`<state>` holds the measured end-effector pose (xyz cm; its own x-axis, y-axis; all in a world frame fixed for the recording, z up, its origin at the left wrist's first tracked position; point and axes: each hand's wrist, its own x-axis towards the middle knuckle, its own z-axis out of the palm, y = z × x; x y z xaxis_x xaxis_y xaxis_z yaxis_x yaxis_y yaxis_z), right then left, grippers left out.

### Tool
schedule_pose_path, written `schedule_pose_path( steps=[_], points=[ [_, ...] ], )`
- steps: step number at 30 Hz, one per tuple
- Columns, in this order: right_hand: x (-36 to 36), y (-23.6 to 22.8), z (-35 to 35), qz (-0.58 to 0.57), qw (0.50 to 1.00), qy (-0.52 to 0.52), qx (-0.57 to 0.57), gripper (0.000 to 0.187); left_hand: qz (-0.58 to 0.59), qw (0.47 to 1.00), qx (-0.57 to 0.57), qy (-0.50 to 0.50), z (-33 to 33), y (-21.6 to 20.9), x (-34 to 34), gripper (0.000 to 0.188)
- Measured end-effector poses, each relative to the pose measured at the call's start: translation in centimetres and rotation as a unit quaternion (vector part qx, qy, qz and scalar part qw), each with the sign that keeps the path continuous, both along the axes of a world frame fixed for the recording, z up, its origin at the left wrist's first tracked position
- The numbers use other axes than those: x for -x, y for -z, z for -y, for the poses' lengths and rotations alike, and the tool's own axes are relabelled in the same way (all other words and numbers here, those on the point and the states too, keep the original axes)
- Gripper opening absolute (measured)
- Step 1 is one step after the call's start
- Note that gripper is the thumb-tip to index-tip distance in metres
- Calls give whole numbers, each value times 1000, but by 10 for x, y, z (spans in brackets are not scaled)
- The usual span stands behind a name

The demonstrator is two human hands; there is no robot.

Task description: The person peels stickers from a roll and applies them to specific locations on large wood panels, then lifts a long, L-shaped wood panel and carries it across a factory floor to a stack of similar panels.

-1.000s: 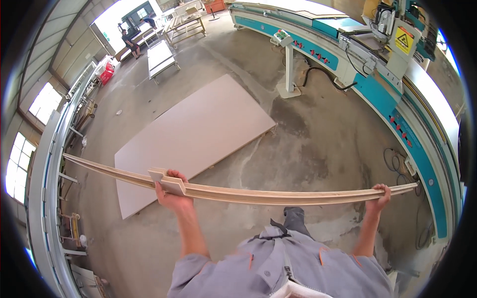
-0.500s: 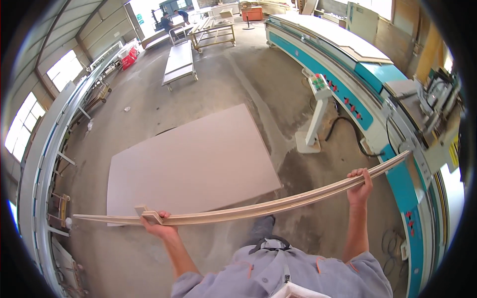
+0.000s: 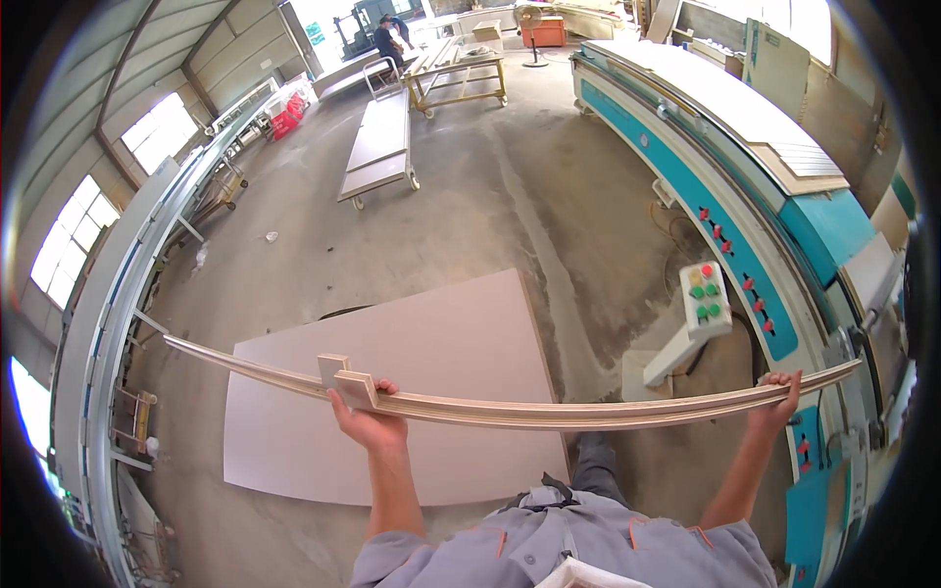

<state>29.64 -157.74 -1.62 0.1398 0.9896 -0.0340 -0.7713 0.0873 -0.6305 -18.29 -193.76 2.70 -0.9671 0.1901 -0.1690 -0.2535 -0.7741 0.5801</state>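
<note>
Both my hands carry a long bundle of thin wooden strips (image 3: 549, 416) crosswise in front of my body. My left hand (image 3: 369, 416) is closed round it left of the middle, gripping two short wood blocks (image 3: 359, 389) against the strips too. Toward the right end, my right hand (image 3: 774, 402) wraps round the bundle, fingers on top. The strips pass above a large pale pinkish panel (image 3: 392, 333) lower down. Their right end reaches over the edge of a teal and white machine (image 3: 686, 186).
A control post (image 3: 706, 304) with red and green buttons stands ahead right. A long metal roller line (image 3: 123, 284) runs along the left. Farther off are a flat trolley (image 3: 380, 147), a yellow-framed cart (image 3: 456, 83) and people (image 3: 390, 39) beside it.
My view has shifted as I step forward, bringing the control post closer. The strips' left end has risen and their right end dropped in the picture. Both hands keep their grip.
</note>
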Motion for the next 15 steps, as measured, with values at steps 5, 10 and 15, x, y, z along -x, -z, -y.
schedule_pose_path(
  steps=[5, 10, 15],
  points=[
    [97, 34, -201, -27, 1000, 0, -17, 33, -53, 998, -12, 20, -164, 3, 79, 49],
    [235, 6, -382, -59, 989, -136, -5, 30, -121, 992, -6, 37, -295, -3, 169, 41],
    [380, -7, -523, -41, 994, -103, 23, 29, -174, 984, 22, 42, -398, -13, 254, 42]
  ],
)
